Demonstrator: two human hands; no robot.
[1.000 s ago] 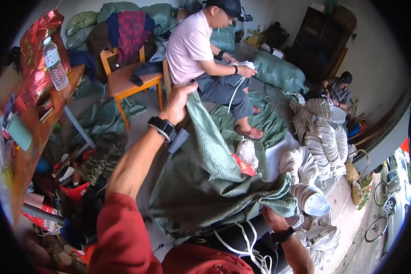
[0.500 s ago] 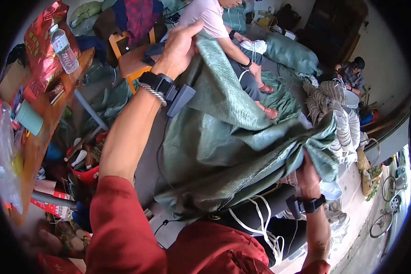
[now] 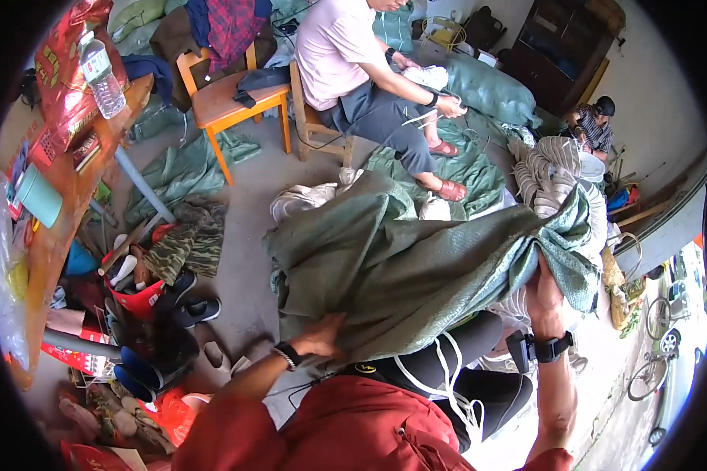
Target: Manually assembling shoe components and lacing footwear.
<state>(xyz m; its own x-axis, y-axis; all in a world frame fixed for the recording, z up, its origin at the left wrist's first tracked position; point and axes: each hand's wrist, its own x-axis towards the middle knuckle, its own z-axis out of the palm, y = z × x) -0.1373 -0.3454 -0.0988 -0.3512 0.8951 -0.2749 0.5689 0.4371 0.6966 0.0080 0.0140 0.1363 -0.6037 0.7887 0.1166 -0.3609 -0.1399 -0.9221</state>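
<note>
A large green woven sack (image 3: 401, 275) spreads across in front of me, over my lap. Its right end is bunched up, and my right hand (image 3: 545, 300) is closed round that gathered part from below. Low at the sack's left edge, my left hand (image 3: 320, 336) touches the cloth; its fingers are partly hidden and blurred, so their grip does not show. White cords (image 3: 452, 369) hang in loops over my dark trousers, below the sack. A dark strapped device (image 3: 538, 351) sits on my right wrist.
Ahead, a seated person (image 3: 346, 55) handles white cord beside an orange chair (image 3: 239, 102). Bundled white rope or strapping (image 3: 554, 173) stands at right. A wooden table (image 3: 78, 204) with a plastic bottle (image 3: 102, 74) is at left; shoes (image 3: 200, 310) and clothes lie below.
My left hand has let go of the sack's raised upper corner and moved down to its lower left edge. The sack has sunk lower. My right hand keeps its hold.
</note>
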